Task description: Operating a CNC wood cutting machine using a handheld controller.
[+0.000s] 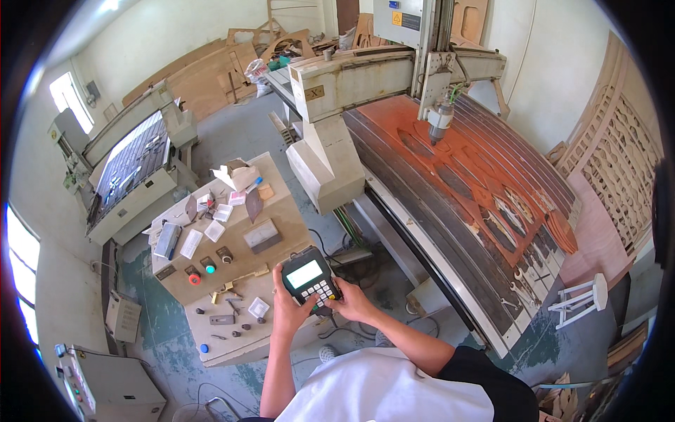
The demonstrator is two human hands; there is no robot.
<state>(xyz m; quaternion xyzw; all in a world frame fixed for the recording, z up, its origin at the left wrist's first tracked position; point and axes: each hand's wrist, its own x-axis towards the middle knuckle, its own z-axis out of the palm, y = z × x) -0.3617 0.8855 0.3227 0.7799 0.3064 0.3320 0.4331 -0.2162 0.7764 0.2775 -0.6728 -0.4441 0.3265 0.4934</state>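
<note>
A black handheld CNC controller [304, 273] with a lit screen and a keypad is held up in front of my body. My left hand [287, 308] grips its left side, the thumb lying over the lower keys. From the other side my right hand [351, 303] holds the right edge, its thumb on the keypad. Just beyond stands a beige control cabinet [278, 204] with a red button [195, 279] and a green button [210, 269]. On the right, the CNC router's spindle [440, 121] hangs over a reddish cut board [383, 112] on the slatted bed.
Small boxes, papers and loose metal parts lie on the cabinet. Several wrenches [520, 287] rest on the bed's near right end. A white stool [582, 301] stands to the right. A second machine [133, 165] is at the left. Cables [351, 330] run across the floor.
</note>
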